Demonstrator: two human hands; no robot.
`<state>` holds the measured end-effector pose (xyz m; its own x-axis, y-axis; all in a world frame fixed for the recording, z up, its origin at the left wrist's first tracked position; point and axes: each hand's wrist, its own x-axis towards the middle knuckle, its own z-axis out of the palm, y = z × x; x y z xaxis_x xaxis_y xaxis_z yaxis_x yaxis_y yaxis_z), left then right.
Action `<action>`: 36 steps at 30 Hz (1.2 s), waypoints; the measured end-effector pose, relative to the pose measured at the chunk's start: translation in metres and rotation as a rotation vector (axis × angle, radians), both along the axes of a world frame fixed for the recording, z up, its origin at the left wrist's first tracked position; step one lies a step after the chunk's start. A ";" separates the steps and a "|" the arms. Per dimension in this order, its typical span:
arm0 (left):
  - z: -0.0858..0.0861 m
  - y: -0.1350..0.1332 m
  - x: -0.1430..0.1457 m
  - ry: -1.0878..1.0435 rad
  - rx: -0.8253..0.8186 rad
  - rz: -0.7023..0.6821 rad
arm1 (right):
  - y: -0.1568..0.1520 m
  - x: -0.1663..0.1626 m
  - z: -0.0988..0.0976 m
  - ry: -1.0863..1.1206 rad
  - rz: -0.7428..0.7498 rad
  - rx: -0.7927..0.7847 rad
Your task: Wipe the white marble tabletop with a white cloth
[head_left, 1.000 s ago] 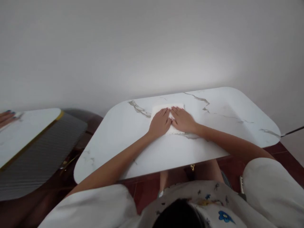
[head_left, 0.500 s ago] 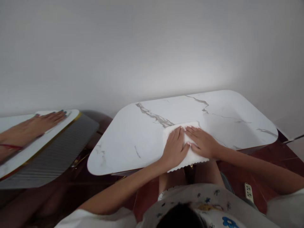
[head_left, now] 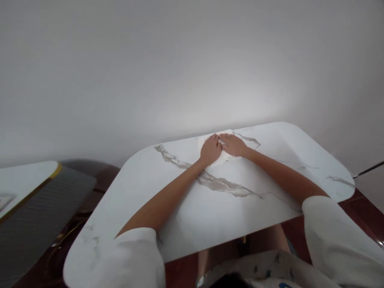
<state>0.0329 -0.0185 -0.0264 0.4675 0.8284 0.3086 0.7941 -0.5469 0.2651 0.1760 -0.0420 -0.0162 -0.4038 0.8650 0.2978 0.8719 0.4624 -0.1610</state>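
Observation:
My left hand (head_left: 211, 150) and my right hand (head_left: 233, 145) lie flat, side by side, on a white cloth (head_left: 222, 160). Their fingertips almost meet, and both hands are open, pressing the cloth down rather than gripping it. Under the cloth is a white tabletop (head_left: 135, 192) with grey-brown marble veins and rounded corners. The cloth rests close to the far edge of this top, around its middle. My arms stretch forward across the surface.
A pale wall (head_left: 168, 88) stands right behind the far edge. To the left, across a gap, is a second white table (head_left: 27, 178) with a gold rim and a grey ribbed side. Dark red floor (head_left: 364, 212) shows at the right.
Both hands have slid the cloth forward from the near edge to the far edge. The view has shifted closer over the table. Another person's hand on the left table has gone out of view.

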 end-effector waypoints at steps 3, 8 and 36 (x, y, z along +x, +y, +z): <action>-0.005 0.034 0.002 -0.017 0.072 0.001 | 0.032 0.000 -0.002 -0.016 0.007 0.030; 0.001 0.060 0.039 0.022 0.070 -0.035 | 0.059 0.035 -0.005 -0.040 -0.051 0.013; 0.010 -0.229 0.073 -0.092 -0.288 -0.113 | -0.245 0.087 -0.003 -0.056 -0.077 -0.080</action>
<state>0.1061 -0.2475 -0.0163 0.5422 0.8325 0.1139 0.6984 -0.5219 0.4897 0.2630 -0.2873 -0.0195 -0.3491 0.9142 0.2057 0.9132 0.3811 -0.1443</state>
